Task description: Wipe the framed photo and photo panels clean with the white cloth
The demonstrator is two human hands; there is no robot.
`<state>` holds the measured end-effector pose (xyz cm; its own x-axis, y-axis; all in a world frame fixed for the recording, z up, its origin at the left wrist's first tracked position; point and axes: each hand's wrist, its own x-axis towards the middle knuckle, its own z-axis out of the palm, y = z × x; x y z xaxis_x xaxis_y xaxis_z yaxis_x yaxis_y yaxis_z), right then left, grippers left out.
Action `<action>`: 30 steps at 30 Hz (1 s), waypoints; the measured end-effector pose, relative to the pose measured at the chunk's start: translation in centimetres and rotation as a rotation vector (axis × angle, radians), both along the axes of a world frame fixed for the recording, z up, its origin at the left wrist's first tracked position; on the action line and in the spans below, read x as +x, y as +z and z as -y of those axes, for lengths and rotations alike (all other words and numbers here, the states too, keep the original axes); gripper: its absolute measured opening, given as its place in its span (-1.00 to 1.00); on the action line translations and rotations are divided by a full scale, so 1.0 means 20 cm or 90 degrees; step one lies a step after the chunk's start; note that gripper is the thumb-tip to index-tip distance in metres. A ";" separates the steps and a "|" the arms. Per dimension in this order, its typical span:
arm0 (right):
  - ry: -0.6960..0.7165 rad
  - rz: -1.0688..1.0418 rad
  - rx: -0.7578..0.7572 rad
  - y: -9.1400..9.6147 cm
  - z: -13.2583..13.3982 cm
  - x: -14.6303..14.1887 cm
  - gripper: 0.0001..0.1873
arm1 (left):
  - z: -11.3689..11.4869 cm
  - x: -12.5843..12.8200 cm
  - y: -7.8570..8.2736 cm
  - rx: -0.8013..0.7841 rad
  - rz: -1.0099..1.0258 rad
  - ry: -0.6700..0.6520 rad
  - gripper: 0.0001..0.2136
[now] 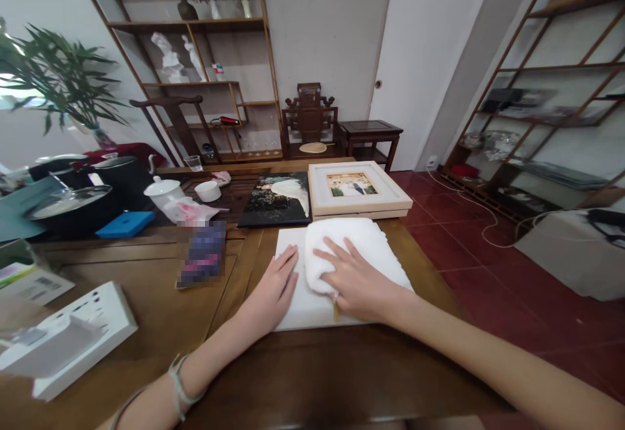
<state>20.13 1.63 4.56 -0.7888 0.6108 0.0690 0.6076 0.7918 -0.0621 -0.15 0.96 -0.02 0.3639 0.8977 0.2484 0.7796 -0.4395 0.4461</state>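
Observation:
A folded white cloth (364, 238) lies over the right part of a flat white board (297, 309) on the wooden table. Spread across the cloth, the fingers of my right hand (351, 277) press on it from above. My left hand (278, 283) rests flat on the board's left edge, fingers stretched out and close to the cloth. A small yellowish mark (336, 311) shows on the board below my right hand. Much of the board is hidden under the cloth.
Behind the board lie a dark photo panel (254, 205) and a pale box with a framed photo (361, 186). To the left are a blue block (125, 224), a white lidded bowl (163, 189), a black pot (73, 212) and a white plastic stand (88, 339).

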 end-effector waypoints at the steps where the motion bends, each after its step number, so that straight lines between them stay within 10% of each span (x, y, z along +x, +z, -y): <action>1: 0.008 0.002 -0.002 0.00 0.05 0.00 -0.68 | 0.00 0.00 0.00 -0.002 -0.004 0.000 -0.58; 9: 0.096 -0.020 -0.084 0.01 0.34 0.07 -0.78 | 0.00 0.00 0.01 -0.006 -0.004 -0.008 -0.58; 22: -0.035 -0.066 -0.037 0.02 -0.04 -0.06 -0.65 | 0.01 0.00 0.02 0.000 0.039 -0.015 -0.61; 30: 0.057 -0.031 -0.052 0.02 0.28 0.00 -0.77 | -0.01 -0.01 0.00 -0.003 0.007 -0.019 -0.58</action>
<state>20.09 -3.91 4.90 -0.8369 0.5438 0.0612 0.5301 0.8334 -0.1563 -0.31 1.11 -0.08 0.3877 0.8876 0.2487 0.7613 -0.4605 0.4565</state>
